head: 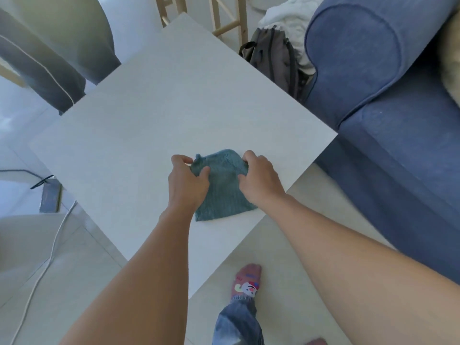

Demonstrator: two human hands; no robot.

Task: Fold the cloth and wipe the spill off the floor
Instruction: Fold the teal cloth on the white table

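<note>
A small teal cloth (222, 190) lies on the white table (154, 108), near its front right edge. My left hand (185, 183) pinches the cloth's far left corner between thumb and fingers. My right hand (258, 178) grips the far right corner the same way. The far edge of the cloth is lifted slightly off the table between both hands, while its near edge rests flat. No spill shows on the pale tiled floor (286, 245).
A blue sofa (388, 108) stands to the right, with a grey backpack (273, 58) beside its arm. A wooden chair frame (224, 18) is behind the table. A white cable (49, 257) runs over the floor at left. My socked foot (246, 282) is below the table corner.
</note>
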